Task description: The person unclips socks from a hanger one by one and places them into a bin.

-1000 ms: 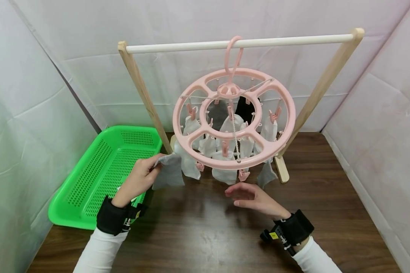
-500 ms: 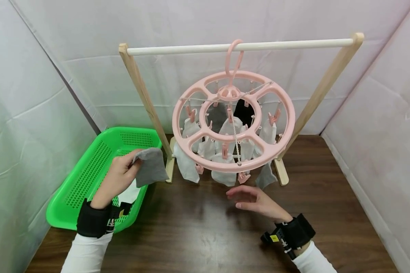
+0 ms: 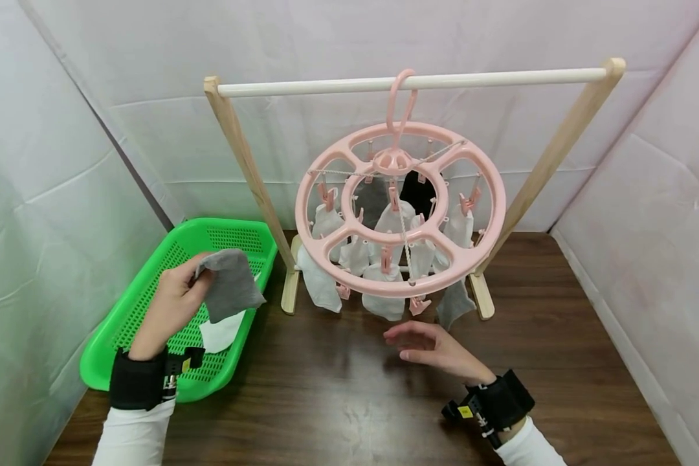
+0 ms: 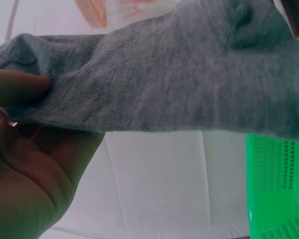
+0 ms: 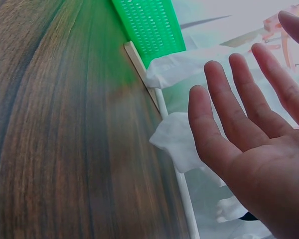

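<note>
A grey sock (image 3: 233, 288) hangs from my left hand (image 3: 171, 301), pinched between thumb and fingers above the green basket (image 3: 101, 349). In the left wrist view the knitted sock (image 4: 154, 74) stretches across the picture, the thumb pressing on its end. My right hand (image 3: 439, 349) hovers over the table below the front rim of the pink clip hanger (image 3: 355, 281), holding nothing. Its fingers are spread and slightly bent in the right wrist view. White, grey and black socks hang from the hanger's clips, among them a white sock (image 3: 319, 281) at left and a grey sock (image 3: 455, 303) at right.
The hanger hooks over a white rod (image 3: 326, 85) on a wooden stand (image 3: 550, 162). A white cloth piece (image 3: 221, 333) lies in the basket. The stand's feet rest on the dark wooden table (image 3: 349, 401). Pale curtains enclose the back and sides.
My left hand has carried the grey sock leftward, from beside the hanger to over the basket, uncovering the white piece inside. The right hand has stayed almost still.
</note>
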`<state>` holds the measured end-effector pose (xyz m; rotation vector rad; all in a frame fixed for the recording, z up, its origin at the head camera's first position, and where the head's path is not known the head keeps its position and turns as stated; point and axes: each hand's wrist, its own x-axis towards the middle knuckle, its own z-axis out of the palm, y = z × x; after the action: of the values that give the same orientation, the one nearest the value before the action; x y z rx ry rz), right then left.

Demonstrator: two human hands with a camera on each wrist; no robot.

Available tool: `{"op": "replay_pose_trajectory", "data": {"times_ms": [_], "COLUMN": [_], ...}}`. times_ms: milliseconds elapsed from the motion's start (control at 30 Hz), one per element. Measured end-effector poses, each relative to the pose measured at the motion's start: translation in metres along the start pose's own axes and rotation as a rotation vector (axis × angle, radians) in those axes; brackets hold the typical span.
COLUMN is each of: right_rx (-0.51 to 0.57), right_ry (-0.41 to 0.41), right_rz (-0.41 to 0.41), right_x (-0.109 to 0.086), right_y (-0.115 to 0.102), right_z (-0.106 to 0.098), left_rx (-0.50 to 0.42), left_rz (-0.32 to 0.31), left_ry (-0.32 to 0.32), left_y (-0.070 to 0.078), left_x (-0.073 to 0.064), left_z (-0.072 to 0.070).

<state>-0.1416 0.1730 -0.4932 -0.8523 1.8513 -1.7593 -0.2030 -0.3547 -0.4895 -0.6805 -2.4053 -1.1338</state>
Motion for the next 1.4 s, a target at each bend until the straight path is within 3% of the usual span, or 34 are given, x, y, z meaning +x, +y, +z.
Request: {"op": "replay_pose_trajectory", "data": {"times_ms": [67, 133, 167, 200, 233, 333, 400, 467, 567, 633, 667, 700, 800, 867, 900, 933, 967, 1033, 1100, 1167, 1200, 1267, 1333, 1400], "right_rx": [-0.008, -0.012, -0.012, -0.013, -0.012, -0.009, -0.01, -0.018, -0.037, -0.048, -0.054, -0.055, -0.052, -0.048, -0.044, -0.042, -0.038, -0.044, -0.065, -0.098, -0.12, -0.151, -0.172, -0.183], "right_ry": [0.005, 0.01, 0.012, 0.014, 0.016, 0.02, 0.022, 0.023, 0.027, 0.026, 0.029, 0.031, 0.037, 0.042, 0.042, 0.042, 0.041, 0.044, 0.048, 0.056, 0.062, 0.073, 0.086, 0.1], "right_rz": [0.004, 0.007, 0.008, 0.01, 0.011, 0.014, 0.014, 0.015, 0.017, 0.015, 0.017, 0.014, 0.005, -0.002, -0.01, -0.016, -0.025, -0.039, -0.062, -0.077, -0.084, -0.098, -0.095, -0.082], "right_x": [-0.001, -0.002, -0.002, -0.003, -0.003, -0.004, -0.005, -0.006, -0.008, -0.01, -0.011, -0.012, -0.015, -0.018, -0.019, -0.021, -0.023, -0.028, -0.033, -0.038, -0.041, -0.046, -0.051, -0.057], "right_y": [0.0, 0.0, 0.0, 0.0, 0.0, 0.0, 0.0, 0.0, -0.003, -0.005, -0.007, -0.009, -0.016, -0.021, -0.023, -0.025, -0.028, -0.033, -0.038, -0.043, -0.046, -0.052, -0.058, -0.065], "right_z": [0.0, 0.001, 0.001, 0.001, 0.001, 0.001, 0.0, 0.0, -0.001, -0.001, -0.002, -0.002, -0.004, -0.006, -0.007, -0.008, -0.009, -0.011, -0.015, -0.019, -0.021, -0.026, -0.031, -0.036], "left_rx": [-0.041, -0.066, -0.066, -0.011, -0.017, -0.019, 0.003, -0.002, -0.098, -0.117, -0.141, -0.14, -0.048, -0.044, -0.032, -0.055, -0.113, -0.168, -0.206, -0.182, -0.117, -0.052, -0.013, 0.013], "left_rz": [-0.019, -0.037, -0.05, -0.055, -0.048, -0.16, -0.237, -0.303, -0.251, -0.216, -0.209, -0.204, -0.258, -0.268, -0.269, -0.266, -0.241, -0.194, -0.183, -0.167, -0.188, -0.221, -0.206, -0.202], "left_ry": [0.011, 0.016, 0.011, 0.009, 0.008, -0.042, -0.062, -0.087, -0.092, -0.088, -0.092, -0.092, -0.105, -0.124, -0.128, -0.129, -0.138, -0.131, -0.14, -0.146, -0.144, -0.171, -0.182, -0.194], "left_y": [0.005, 0.023, 0.031, 0.028, 0.033, 0.076, 0.097, 0.107, 0.053, 0.029, 0.024, 0.025, 0.081, 0.104, 0.108, 0.108, 0.084, 0.056, 0.044, 0.047, 0.076, 0.113, 0.137, 0.151], "left_x": [0.0, 0.004, 0.005, 0.004, 0.004, 0.012, 0.015, 0.016, 0.003, -0.003, -0.004, -0.004, 0.009, 0.014, 0.015, 0.015, 0.009, 0.002, -0.001, -0.001, 0.005, 0.013, 0.018, 0.021], "left_z": [-0.005, -0.01, -0.013, -0.013, -0.014, -0.022, -0.024, -0.025, -0.018, -0.015, -0.014, -0.013, -0.016, -0.017, -0.017, -0.016, -0.012, -0.005, -0.002, 0.001, -0.002, -0.005, -0.005, -0.005]}}
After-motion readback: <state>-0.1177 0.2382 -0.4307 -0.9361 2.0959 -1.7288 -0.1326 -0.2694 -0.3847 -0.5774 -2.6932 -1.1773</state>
